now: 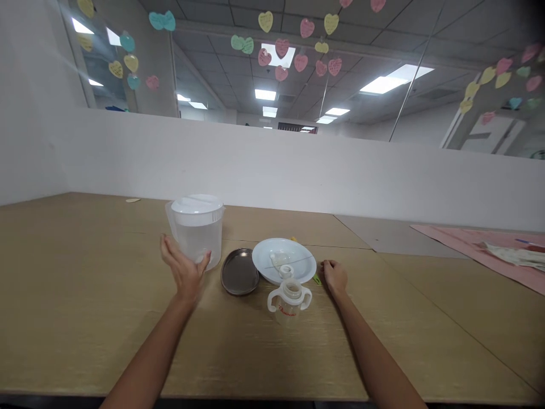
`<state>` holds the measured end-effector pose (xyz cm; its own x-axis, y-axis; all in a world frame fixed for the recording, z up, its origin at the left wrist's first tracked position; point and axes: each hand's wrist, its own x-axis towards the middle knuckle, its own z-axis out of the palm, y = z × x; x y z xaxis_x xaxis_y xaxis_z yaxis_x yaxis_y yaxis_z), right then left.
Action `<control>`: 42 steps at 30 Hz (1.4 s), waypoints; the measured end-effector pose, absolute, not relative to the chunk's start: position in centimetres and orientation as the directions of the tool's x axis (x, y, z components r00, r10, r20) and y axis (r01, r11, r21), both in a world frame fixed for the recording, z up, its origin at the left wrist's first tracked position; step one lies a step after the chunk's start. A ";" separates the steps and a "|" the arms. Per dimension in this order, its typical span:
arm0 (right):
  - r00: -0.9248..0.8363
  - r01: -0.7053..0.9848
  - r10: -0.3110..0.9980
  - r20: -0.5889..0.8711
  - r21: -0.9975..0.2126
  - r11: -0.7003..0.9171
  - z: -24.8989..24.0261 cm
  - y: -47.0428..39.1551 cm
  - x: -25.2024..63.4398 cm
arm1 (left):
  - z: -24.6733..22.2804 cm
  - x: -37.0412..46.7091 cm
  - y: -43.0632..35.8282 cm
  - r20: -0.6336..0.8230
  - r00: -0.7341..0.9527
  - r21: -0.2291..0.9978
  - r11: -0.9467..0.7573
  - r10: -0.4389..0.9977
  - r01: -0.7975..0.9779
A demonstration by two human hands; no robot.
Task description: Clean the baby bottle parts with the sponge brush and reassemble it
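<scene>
My left hand [186, 272] has its thumb and fingers spread around the near side of a translucent pitcher [198, 244] with a white lid. It overlaps the pitcher's lower wall; whether it presses on it is unclear. My right hand [335, 276] rests on the table with curled fingers, right of a white plate [306, 272]. A green handle end [317, 279] pokes out between plate and hand. On the plate lie a clear nipple-like piece [279, 259], a white ring [286, 271] and a thin straw-like stick. In front stands a two-handled baby bottle [289, 301], its top uncapped.
An oval metal tray [239, 272] lies between pitcher and plate. At the far right, a pink cloth [468, 244] carries a whitish cloth [517, 254]. A small flat pale piece [133, 200] lies at the back left. A white wall [272, 170] with windows bounds the table [106, 295].
</scene>
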<state>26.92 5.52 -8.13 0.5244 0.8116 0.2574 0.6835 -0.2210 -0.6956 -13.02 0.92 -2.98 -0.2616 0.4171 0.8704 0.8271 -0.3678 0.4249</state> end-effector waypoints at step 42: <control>0.339 0.732 0.862 0.377 -0.681 0.010 -8.0 5.1 24.3 | -3.0 0.6 2.5 0.611 0.569 0.093 -0.763 0.551 0.639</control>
<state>24.26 5.12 -8.02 0.3390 0.8618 0.3774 0.7324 0.0100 -0.6808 0.60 2.49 -3.00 0.5688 0.5508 0.6108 0.6391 -0.7635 0.0933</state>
